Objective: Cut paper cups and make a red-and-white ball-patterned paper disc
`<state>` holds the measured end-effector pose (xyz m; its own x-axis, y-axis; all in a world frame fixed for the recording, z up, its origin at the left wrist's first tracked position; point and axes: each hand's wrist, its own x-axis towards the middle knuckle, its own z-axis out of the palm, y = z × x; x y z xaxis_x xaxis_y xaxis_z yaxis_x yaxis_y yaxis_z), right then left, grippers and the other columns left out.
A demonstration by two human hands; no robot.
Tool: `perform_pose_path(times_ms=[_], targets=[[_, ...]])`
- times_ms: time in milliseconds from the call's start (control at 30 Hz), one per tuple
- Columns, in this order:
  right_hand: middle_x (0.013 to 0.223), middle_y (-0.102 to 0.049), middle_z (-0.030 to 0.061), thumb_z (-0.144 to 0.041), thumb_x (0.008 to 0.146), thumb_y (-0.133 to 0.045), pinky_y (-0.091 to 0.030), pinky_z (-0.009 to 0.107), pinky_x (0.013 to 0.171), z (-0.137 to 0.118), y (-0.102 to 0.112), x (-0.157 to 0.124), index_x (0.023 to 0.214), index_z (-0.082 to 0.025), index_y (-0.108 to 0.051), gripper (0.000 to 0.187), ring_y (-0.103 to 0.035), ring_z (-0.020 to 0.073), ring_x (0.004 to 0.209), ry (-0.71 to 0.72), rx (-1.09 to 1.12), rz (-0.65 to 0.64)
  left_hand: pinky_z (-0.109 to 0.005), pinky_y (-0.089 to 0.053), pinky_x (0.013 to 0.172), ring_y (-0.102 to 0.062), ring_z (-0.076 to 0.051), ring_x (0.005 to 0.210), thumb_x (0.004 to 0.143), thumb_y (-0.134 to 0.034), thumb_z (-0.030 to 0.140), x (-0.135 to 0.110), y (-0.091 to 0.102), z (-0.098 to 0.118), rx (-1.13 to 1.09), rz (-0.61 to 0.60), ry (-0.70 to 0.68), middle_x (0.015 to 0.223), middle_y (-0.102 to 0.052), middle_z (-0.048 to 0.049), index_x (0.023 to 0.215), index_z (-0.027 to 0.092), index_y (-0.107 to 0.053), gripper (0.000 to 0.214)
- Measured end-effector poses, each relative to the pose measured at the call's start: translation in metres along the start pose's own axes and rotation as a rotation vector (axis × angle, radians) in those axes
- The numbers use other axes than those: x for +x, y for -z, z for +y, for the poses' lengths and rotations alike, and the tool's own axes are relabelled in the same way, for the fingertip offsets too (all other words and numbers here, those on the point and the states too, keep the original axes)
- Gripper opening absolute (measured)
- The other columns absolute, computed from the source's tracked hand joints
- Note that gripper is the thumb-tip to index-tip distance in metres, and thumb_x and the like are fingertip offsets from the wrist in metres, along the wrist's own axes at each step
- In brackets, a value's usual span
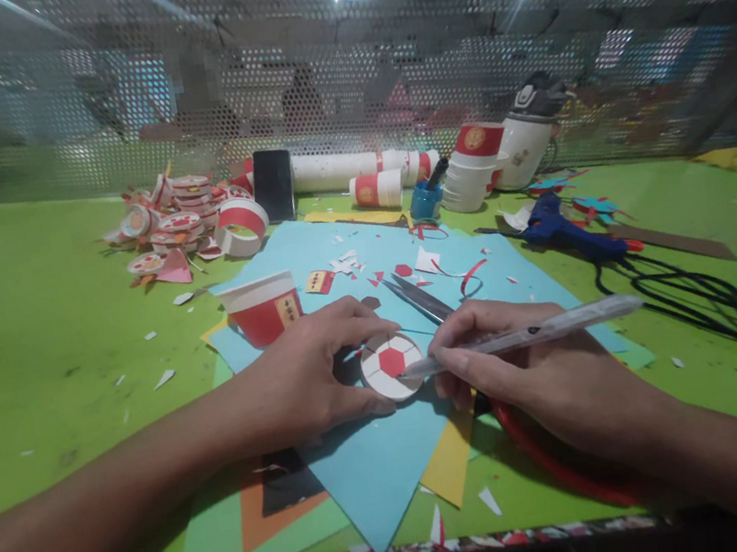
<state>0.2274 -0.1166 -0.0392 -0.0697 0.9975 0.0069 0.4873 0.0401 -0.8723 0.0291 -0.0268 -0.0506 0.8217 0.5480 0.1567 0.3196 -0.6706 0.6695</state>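
My left hand (328,371) grips the edge of a round white paper disc (410,355) between thumb and fingers. On the disc sits a red hexagon (392,363) with dark lines running outward from it. My right hand (522,363) is closed around a pen (544,325), its tip touching the disc near the hexagon. Scissors (422,295) lie beside and partly under my right hand, their blades pointing away from me and their red handle partly hidden. A cut red-and-white paper cup (266,309) stands just behind my left hand. Blue paper (376,461) lies beneath.
Paper scraps litter the green table (60,362). A pile of paper discs (177,218), a phone (274,184), stacked cups (337,167), a blue bottle (426,200) and a white flask (522,144) line the back. A blue glue gun (564,231) with a black cord (708,297) lies right.
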Motion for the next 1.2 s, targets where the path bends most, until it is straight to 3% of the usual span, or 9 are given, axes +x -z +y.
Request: perform_pose_path(times_ms=[1200], targets=[[0.067,-0.068,-0.0021,-0.023,0.084,-0.056,-0.047,0.021,0.059,-0.0003,-0.0012,-0.0004,0.073,-0.021,-0.060,0.013,-0.061,0.0109,0.062,-0.019,0.008,0.008,-0.031,-0.045,0.084,-0.055,-0.019,0.096,0.070,-0.072,0.028,0.0000,0.0007,0.0008,0.004,-0.004,-0.013,0.107,-0.058,-0.0040,0.109,0.025,-0.063,0.041]])
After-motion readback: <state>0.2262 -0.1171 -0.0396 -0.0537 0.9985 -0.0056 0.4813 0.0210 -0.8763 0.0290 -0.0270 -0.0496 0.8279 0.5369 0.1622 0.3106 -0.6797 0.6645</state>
